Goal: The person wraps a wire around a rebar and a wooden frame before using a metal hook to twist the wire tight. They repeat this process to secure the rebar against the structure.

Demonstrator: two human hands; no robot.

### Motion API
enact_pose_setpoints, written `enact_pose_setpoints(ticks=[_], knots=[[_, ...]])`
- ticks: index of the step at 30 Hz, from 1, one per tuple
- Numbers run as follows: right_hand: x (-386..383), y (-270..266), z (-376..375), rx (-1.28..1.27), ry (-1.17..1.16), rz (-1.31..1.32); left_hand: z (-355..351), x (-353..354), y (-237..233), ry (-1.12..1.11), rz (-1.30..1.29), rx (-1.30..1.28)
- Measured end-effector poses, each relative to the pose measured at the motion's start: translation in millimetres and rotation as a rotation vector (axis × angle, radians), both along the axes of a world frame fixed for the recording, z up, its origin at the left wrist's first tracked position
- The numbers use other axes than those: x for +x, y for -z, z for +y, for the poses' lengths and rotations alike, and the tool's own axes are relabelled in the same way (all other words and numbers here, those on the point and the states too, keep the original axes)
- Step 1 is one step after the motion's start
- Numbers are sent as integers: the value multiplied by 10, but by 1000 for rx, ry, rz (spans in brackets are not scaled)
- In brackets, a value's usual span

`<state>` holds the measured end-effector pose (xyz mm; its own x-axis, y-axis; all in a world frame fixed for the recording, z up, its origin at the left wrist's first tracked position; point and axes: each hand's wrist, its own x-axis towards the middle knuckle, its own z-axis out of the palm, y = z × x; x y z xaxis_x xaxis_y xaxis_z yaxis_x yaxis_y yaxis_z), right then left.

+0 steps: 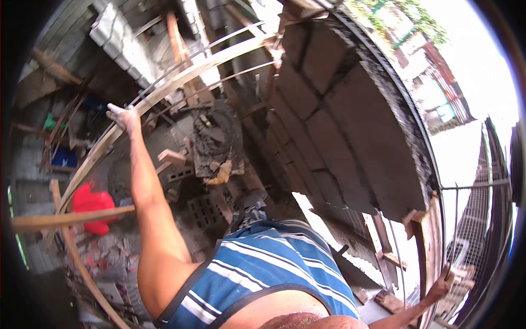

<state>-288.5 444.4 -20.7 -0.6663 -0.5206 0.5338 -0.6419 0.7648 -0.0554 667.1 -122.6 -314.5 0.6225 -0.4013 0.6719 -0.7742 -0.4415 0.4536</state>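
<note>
My left hand (125, 117), its fingers coated in pale dust, is on a long wooden beam (192, 71) that looks curved in this view. The hand appears to grip the beam, with one finger stretched past its edge. Thin metal bars (235, 74) run beside the beam. At the lower right, my right hand (440, 286) is closed near the edge of a wooden post (430, 247). A pale, thin shape (459, 252) rises by its fingers; I cannot make out what it is. Left of that post stands a grey block wall (339, 120) with dark joints.
Below lies a board (233, 159) with wet grey mortar (211, 134). Hollow blocks (204, 213), a red cloth-like item (92, 208) and rubble (104, 255) are on the floor. A wooden bar (71, 219) crosses at left. Wire mesh (471, 219) is at right.
</note>
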Motion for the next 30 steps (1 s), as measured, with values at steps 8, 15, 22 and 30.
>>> enact_pose_setpoints(ticks=[8,15,22,30], knots=[[-298,49,322,-298,-169,132,28,-2779,-1531,846,58,-95],[-242,-353,57,-137,-140,197,519,-5393,-2729,1561,5,-338],[-790,-88,202,-110,-183,101,141,-6822,-2677,1789,73,276],[-598,-249,246,28,-24,-246,-240,-6894,-2513,1760,-174,544]])
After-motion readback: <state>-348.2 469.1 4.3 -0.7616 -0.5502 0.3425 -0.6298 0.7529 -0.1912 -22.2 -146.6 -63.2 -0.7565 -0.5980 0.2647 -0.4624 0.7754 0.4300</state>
